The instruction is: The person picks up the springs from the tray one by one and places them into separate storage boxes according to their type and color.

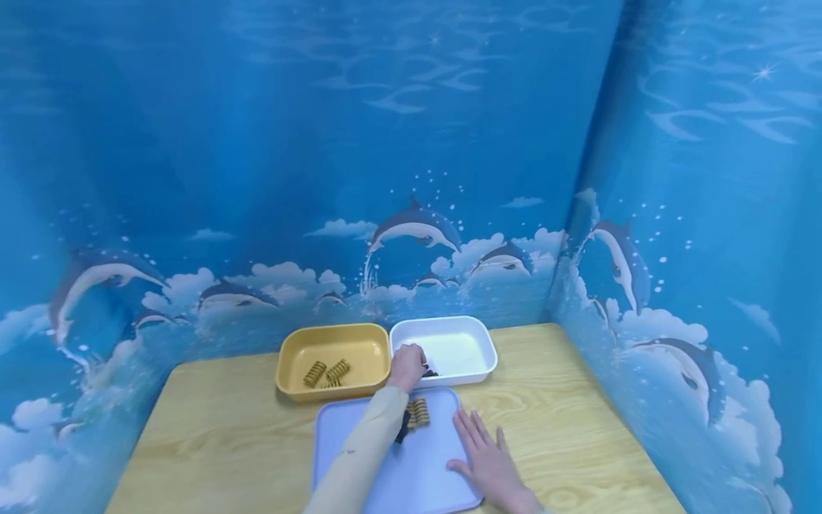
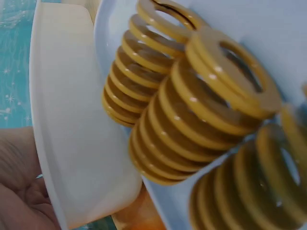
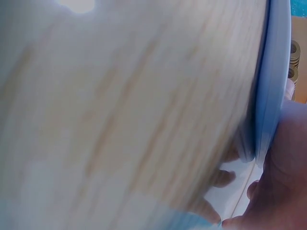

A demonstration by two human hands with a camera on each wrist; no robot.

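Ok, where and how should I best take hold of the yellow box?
Probably hold the yellow box by its left rim, coming from the left: this raised edge faces open table, while the white box crowds the right side.

The table (image 1: 225,428) has a flat top of light tan wood, with wavy brown lines running across it and round corners at the back. Three things sit right on it. At the back left is a deep mustard-yellow box (image 1: 330,394) with round corners and no lid. Just beside it, on the right, is a shiny white box (image 1: 456,350) of much the same shape. In front of both boxes lies a flat, pale purple tray (image 1: 430,471) with a low rim.
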